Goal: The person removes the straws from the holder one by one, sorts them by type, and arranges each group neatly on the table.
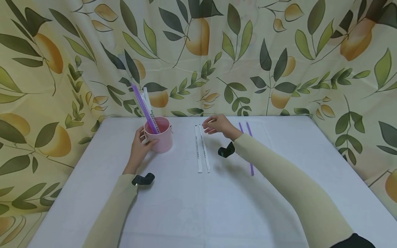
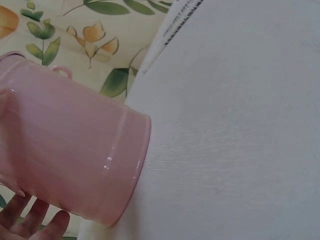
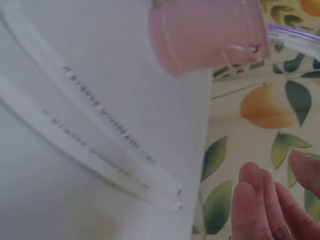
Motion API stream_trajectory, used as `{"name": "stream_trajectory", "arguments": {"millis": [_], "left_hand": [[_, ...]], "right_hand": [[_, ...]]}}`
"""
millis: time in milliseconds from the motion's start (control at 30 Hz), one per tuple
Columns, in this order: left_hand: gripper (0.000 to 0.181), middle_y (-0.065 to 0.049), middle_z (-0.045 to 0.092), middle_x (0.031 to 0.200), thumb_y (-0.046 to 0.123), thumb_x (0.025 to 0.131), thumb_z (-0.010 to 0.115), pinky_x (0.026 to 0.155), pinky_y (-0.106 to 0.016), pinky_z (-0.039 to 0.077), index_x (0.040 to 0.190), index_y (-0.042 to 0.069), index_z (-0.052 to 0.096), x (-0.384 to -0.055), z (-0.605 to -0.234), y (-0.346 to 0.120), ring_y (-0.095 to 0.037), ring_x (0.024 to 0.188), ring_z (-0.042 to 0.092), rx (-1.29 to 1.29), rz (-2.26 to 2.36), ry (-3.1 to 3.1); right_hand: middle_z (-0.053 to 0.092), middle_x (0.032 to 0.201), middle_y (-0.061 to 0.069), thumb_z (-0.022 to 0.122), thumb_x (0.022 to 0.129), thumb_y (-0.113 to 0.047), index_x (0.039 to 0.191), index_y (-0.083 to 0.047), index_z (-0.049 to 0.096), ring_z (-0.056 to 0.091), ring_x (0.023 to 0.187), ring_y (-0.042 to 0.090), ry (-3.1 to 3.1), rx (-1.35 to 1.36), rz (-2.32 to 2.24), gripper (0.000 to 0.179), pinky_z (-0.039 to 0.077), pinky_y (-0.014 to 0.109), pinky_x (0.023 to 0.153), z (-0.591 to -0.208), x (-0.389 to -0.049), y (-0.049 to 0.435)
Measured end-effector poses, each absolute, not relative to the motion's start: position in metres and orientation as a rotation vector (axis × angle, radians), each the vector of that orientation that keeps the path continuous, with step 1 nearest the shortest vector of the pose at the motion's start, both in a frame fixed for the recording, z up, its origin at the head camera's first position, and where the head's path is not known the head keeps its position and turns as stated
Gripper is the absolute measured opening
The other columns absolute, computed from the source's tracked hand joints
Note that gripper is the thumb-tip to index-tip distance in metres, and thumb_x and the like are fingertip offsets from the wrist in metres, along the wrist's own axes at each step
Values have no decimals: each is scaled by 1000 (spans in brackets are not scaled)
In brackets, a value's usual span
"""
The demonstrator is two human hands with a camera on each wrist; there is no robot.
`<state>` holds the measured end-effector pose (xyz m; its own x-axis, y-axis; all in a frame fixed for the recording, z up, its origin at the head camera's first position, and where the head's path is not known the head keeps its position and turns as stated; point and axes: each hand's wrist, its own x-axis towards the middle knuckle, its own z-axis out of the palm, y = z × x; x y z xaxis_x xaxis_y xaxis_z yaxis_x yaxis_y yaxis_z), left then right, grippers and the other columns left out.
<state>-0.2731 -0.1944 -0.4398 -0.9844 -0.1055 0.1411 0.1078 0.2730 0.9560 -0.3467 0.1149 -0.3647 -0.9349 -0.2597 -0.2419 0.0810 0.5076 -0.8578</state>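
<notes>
My left hand [image 1: 138,151] grips a small pink bucket [image 1: 163,139] at its left side, thumb across the front. Purple straws [image 1: 143,106] and a white paper-wrapped straw [image 1: 151,112] with printed lettering lean up out of it. Two more wrapped straws [image 1: 197,148] lie side by side in the middle of the table. Just above their far ends hovers my right hand [image 1: 218,124], fingers loosely extended and holding nothing. In the right wrist view its fingers [image 3: 245,205] are spread from the thumb, beyond the wrapped straws [image 3: 90,120].
Two purple straws [image 1: 252,168] lie to the right, partly hidden under my right forearm. The white-covered table [image 1: 173,206] ends at the back against a curtain [image 1: 192,69] patterned with fruit and leaves. A handle loop [image 3: 240,48] shows on the bucket's side.
</notes>
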Motion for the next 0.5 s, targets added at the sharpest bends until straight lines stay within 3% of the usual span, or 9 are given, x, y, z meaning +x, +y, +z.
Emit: {"name": "stream_trajectory", "arguments": {"millis": [267,500], "left_hand": [[83,-16,34,147,29,83,71,112,-47,35,148,19,21,-279,-430,-200,-34,136,34,30,-1750,-2425],[79,-17,34,147,26,83,71,112,-46,35,147,17,25,-281,-418,-199,-33,137,34,16,-1740,-2416]], "right_hand": [[64,116,22,62,91,-18,112,0,61,67,98,32,2398,-266,-1475,28,56,40,88,-339,-351,89],[66,113,20,63,90,-18,112,-2,63,66,99,33,2349,-363,-1534,27,56,41,87,-325,-350,52]]}}
